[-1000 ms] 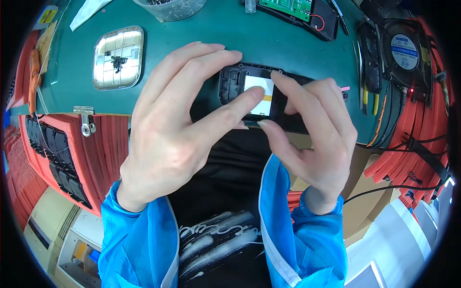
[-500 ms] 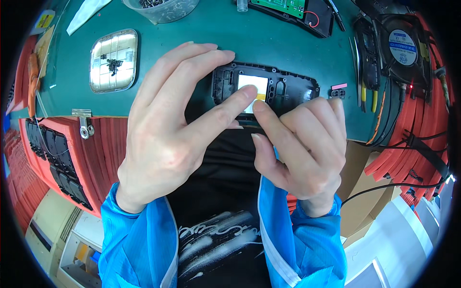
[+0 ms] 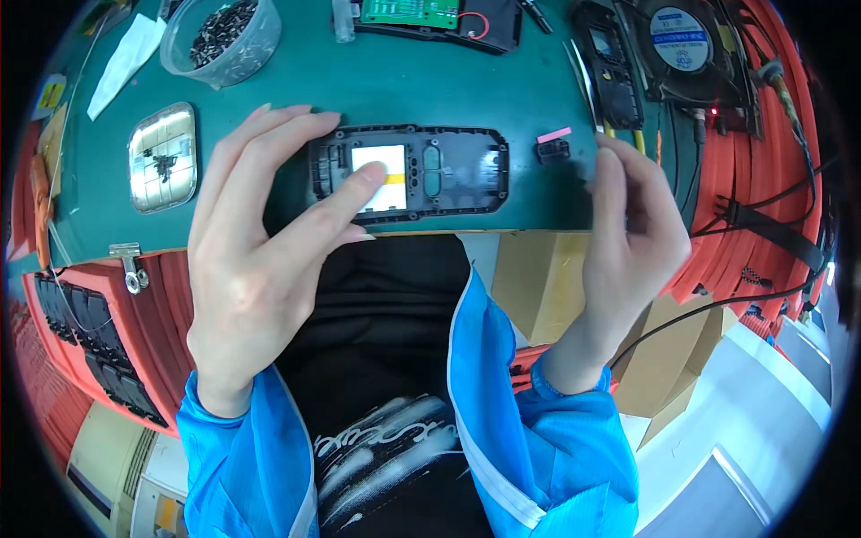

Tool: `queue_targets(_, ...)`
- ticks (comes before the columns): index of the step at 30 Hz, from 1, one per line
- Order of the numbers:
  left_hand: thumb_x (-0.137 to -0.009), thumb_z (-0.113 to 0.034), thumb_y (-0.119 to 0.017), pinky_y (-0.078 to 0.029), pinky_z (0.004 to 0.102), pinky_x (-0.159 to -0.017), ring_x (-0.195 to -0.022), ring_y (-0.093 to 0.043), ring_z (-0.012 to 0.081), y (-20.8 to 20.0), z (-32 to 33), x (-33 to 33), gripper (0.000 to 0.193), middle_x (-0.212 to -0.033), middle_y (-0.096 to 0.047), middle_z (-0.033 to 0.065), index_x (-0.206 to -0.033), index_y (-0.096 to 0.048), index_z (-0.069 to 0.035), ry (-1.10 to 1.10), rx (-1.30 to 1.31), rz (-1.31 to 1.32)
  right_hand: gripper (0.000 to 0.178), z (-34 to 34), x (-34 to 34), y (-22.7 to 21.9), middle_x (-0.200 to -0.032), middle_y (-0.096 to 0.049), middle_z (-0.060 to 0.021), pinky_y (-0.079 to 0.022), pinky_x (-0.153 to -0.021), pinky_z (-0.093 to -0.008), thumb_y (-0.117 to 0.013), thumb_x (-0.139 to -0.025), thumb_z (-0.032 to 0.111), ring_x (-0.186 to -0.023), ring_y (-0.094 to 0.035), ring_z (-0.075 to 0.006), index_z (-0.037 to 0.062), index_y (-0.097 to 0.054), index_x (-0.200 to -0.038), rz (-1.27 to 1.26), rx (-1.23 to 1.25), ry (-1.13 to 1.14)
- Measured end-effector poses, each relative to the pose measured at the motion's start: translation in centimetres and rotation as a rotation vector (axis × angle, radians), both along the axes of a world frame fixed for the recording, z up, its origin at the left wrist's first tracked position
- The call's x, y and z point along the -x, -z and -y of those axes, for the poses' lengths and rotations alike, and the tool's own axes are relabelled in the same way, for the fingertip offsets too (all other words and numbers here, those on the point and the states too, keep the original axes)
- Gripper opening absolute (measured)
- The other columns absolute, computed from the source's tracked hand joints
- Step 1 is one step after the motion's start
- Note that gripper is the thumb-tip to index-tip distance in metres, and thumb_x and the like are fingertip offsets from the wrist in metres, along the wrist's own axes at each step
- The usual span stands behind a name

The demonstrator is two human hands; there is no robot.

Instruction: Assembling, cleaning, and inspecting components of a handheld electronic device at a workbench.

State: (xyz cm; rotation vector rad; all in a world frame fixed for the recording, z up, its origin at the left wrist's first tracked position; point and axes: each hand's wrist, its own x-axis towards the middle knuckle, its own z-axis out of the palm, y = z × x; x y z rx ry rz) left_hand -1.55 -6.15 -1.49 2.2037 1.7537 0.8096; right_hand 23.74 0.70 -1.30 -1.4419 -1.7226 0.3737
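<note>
A black plastic device housing (image 3: 466, 179) lies open side up near the table's front edge. Its left part holds a white rectangular panel (image 3: 368, 193) with a yellow tape strip across its right side. My left hand (image 3: 256, 229) grips the housing at its left end, index finger pressed on the panel, other fingers over the far edge. To the right, my right hand (image 3: 632, 215) pinches the near end of metal tweezers (image 3: 587, 85), which lie beside a second black housing (image 3: 610, 72). Between them sits a small black keypad-like part (image 3: 553, 151) with a pink strip (image 3: 554, 134).
A clear tub of screws (image 3: 224, 45) and a metal tray with small black screws (image 3: 163, 161) stand on the left. At the back is a green circuit board (image 3: 411, 11) in a black case. A fan (image 3: 677, 40) and cables occupy the far right.
My right hand has left the panel and moved right to the tweezers. My left index finger stays on the panel. The view has shifted rightward.
</note>
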Motion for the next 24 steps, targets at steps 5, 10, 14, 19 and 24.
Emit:
queue_targets(5, -0.071, -0.013, -0.083, -0.049, 0.0518, -0.109, -0.131, -0.059, 0.0393, 0.0, 0.2, -0.2, 0.049, -0.135, -0.066, 0.0152, -0.12, -0.081, -0.012, -0.031, 0.023, -0.002, 0.014, -1.0, 0.2, 0.0, -0.075, -0.067, -0.0041, -0.041, -0.057, -0.0236, -0.076, -0.096, 0.009, -0.063, -0.055, -0.0069, -0.0036, -0.075, -0.104, 0.01, 0.251, 0.067)
queue_targets(10, -0.071, -0.021, -0.085, -0.048, 0.051, -0.111, -0.133, -0.058, 0.038, -0.7, 0.4, -0.4, 0.055, -0.137, -0.066, 0.0152, -0.124, -0.078, -0.009, -0.049, 0.025, 0.035, 0.021, -2.1, 1.2, -1.3, -0.076, -0.067, 0.0, -0.041, -0.06, -0.0198, -0.078, -0.096, 0.016, -0.067, -0.055, -0.0039, -0.0044, -0.076, -0.102, 0.161, 0.391, 0.128)
queue_targets(14, -0.073, -0.018, -0.085, -0.048, 0.0505, -0.111, -0.135, -0.058, 0.0375, -1.7, 1.2, 0.0, 0.052, -0.138, -0.065, 0.0156, -0.123, -0.077, -0.007, -0.092, 0.056, 0.007, 0.022, -2.8, 1.0, -1.2, -0.073, -0.065, 0.0002, -0.042, -0.06, -0.0198, -0.079, -0.095, 0.016, -0.066, -0.055, -0.004, -0.005, -0.076, -0.101, 0.194, 0.44, 0.114)
queue_targets(19, -0.075, -0.009, -0.083, -0.047, 0.05, -0.11, -0.133, -0.059, 0.0376, -1.9, 1.8, 0.6, 0.046, -0.137, -0.065, 0.0173, -0.12, -0.077, -0.004, -0.081, 0.006, 0.04, 0.022, -3.2, 0.9, -1.0, -0.074, -0.065, 0.0001, -0.043, -0.061, -0.0197, -0.079, -0.094, 0.016, -0.069, -0.057, -0.0036, -0.0049, -0.075, -0.1, 0.125, 0.445, 0.091)
queue_targets(24, -0.073, -0.003, -0.081, -0.049, 0.048, -0.106, -0.125, -0.063, 0.0378, -1.8, 2.0, 0.8, 0.042, -0.129, -0.068, 0.0204, -0.115, -0.076, 0.001, -0.049, -0.019, 0.197, 0.019, -1.4, 0.8, -1.4, -0.084, -0.068, -0.0056, -0.044, -0.063, -0.0205, -0.076, -0.096, 0.012, -0.07, -0.058, -0.0054, -0.0055, -0.069, -0.101, -0.124, 0.341, -0.029)
